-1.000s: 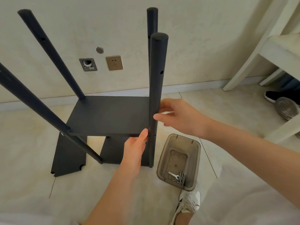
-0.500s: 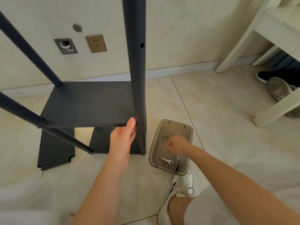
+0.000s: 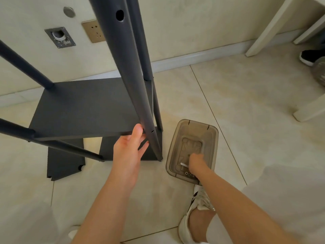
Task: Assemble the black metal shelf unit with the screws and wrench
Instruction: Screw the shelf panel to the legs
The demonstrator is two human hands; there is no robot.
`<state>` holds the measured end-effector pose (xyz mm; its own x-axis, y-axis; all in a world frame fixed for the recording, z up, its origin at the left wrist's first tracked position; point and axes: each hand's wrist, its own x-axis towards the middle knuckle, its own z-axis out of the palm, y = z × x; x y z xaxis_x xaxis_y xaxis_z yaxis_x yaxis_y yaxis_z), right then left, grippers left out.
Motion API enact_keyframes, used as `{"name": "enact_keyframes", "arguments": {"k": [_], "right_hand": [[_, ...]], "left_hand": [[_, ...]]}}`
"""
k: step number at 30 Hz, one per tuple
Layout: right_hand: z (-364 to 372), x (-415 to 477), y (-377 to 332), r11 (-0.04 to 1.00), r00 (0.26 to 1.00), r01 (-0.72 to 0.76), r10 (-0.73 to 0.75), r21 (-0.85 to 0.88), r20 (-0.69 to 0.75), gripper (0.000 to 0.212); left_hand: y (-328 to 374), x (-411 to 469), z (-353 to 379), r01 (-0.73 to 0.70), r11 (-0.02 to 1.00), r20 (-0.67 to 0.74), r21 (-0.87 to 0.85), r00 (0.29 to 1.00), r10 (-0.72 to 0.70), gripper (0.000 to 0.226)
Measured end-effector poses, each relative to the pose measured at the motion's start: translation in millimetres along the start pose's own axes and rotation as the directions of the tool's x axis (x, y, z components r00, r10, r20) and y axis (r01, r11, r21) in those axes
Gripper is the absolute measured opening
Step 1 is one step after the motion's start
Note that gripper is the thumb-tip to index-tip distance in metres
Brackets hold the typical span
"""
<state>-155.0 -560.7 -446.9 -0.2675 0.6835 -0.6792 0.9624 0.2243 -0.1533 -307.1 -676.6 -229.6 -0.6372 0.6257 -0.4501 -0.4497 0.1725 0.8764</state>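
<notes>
- One spare black panel [image 3: 65, 162] flat on the floor at far left, below the shelf board [image 3: 84, 106].
- Steadies the board's near corner with the left hand [image 3: 129, 154]: fingers straight, thumb pressed on the edge, nothing clasped, beside the near post [image 3: 133, 76].
- Empty screw hole [image 3: 152, 131] low on that upright post, just right of the thumb.
- Reaches with the right hand [image 3: 196, 162], the nearer one, into the tinted box [image 3: 198, 122] right of the post; fingers hidden, grip impossible to tell.
- Wrench [image 3: 183, 164] under that hand, long axis roughly left-right; screws [image 3: 189, 173] just beside.
- Likely next: a screw carried up-left to the hole, box wall and post foot between.
</notes>
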Motion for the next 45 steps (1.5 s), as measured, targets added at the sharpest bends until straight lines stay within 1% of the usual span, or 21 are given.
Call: {"name": "enact_keyframes", "arguments": {"k": [1, 3, 4, 6, 8, 10, 13, 19, 22, 25, 28, 30, 31, 32, 33, 35, 37, 39, 41, 43, 45], "right_hand": [[4, 3, 2, 0.999, 0.999, -0.033, 0.033, 0.006, -0.014, 0.033], [6, 4, 1, 0.993, 0.996, -0.081, 0.084, 0.09, -0.023, 0.033], [5, 4, -2, 0.99, 0.996, -0.089, 0.092, 0.11, -0.022, 0.035], [3, 2, -4, 0.984, 0.993, -0.117, 0.119, 0.134, -0.006, 0.039], [1, 0, -4, 0.985, 0.993, -0.117, 0.119, 0.129, -0.003, 0.035], [0, -1, -4, 0.994, 0.997, -0.079, 0.079, 0.08, 0.004, 0.028], [-1, -3, -5, 0.997, 0.999, -0.05, 0.05, 0.057, 0.014, 0.024], [-1, -8, -6, 0.999, 1.0, -0.008, 0.007, 0.04, 0.02, 0.022], [-4, -10, -7, 0.999, 1.0, 0.01, -0.01, 0.041, 0.005, 0.019], [-11, -14, -9, 1.0, 0.999, 0.021, -0.02, 0.014, -0.032, 0.013], [-24, -23, -8, 1.0, 0.995, 0.027, -0.027, -0.002, -0.1, 0.007], [-34, -32, -7, 0.998, 0.988, 0.022, -0.013, 0.058, -0.156, 0.006], [-39, -37, -8, 0.991, 0.983, 0.029, -0.005, 0.131, -0.185, 0.008], [-46, -43, -10, 0.971, 0.977, 0.044, 0.008, 0.237, -0.214, 0.008], [-53, -50, -13, 0.929, 0.969, 0.063, 0.03, 0.364, -0.245, 0.007], [-69, -69, -23, 0.792, 0.948, 0.112, 0.096, 0.6, -0.303, 0.005], [-84, -92, -37, 0.655, 0.928, 0.187, 0.127, 0.732, -0.35, 0.006], [-96, -115, -52, 0.568, 0.911, 0.259, 0.125, 0.781, -0.393, 0.008], [-109, -137, -62, 0.509, 0.896, 0.32, 0.113, 0.799, -0.43, 0.01], [-121, -158, -69, 0.463, 0.884, 0.366, 0.099, 0.807, -0.457, 0.011], [-132, -176, -70, 0.442, 0.868, 0.406, 0.087, 0.8, -0.488, 0.012]], "left_hand": [[0, -1, 0, 0.0, 1.0, -0.002, -0.006, 1.0, 0.0, 0.058], [2, -2, -1, -0.006, 1.0, 0.002, -0.013, 1.0, 0.006, 0.076], [2, -2, -2, -0.007, 1.0, -0.002, -0.012, 1.0, 0.007, 0.081], [3, -3, 0, -0.004, 1.0, -0.003, -0.01, 1.0, 0.004, 0.083], [4, -5, 1, -0.001, 1.0, 0.001, -0.007, 1.0, 0.001, 0.082], [3, -5, 1, 0.003, 1.0, -0.005, -0.006, 1.0, -0.003, 0.078], [4, -6, 0, 0.013, 1.0, -0.007, -0.007, 1.0, -0.013, 0.065], [3, -5, 0, 0.015, 1.0, -0.026, -0.007, 1.0, -0.015, 0.065], [2, -5, 0, 0.007, 1.0, -0.012, -0.017, 1.0, -0.007, 0.057], [1, -5, 0, 0.002, 1.0, 0.003, -0.01, 1.0, -0.002, 0.043], [-1, -2, -2, 0.024, 1.0, -0.014, -0.016, 1.0, -0.024, 0.024], [-3, 2, -3, 0.042, 0.999, -0.017, -0.025, 0.999, -0.043, 0.025], [-4, 3, -3, 0.05, 0.999, -0.018, -0.022, 0.999, -0.05, 0.028], [-4, 5, -2, 0.058, 0.998, -0.021, -0.015, 0.998, -0.058, 0.031], [-4, 7, -1, 0.065, 0.998, -0.022, -0.01, 0.998, -0.065, 0.034], [-4, 9, -1, 0.074, 0.997, -0.014, -0.018, 0.997, -0.074, 0.033], [-5, 9, -2, 0.09, 0.995, -0.002, -0.045, 0.996, -0.09, 0.032], [-5, 9, -4, 0.102, 0.993, 0.032, -0.053, 0.994, -0.1, 0.029], [-5, 10, -5, 0.098, 0.994, 0.058, -0.044, 0.994, -0.095, 0.025], [-4, 12, -5, 0.101, 0.994, 0.065, -0.039, 0.993, -0.099, 0.026], [-3, 13, -5, 0.114, 0.991, 0.063, -0.064, 0.992, -0.11, 0.026]]}}
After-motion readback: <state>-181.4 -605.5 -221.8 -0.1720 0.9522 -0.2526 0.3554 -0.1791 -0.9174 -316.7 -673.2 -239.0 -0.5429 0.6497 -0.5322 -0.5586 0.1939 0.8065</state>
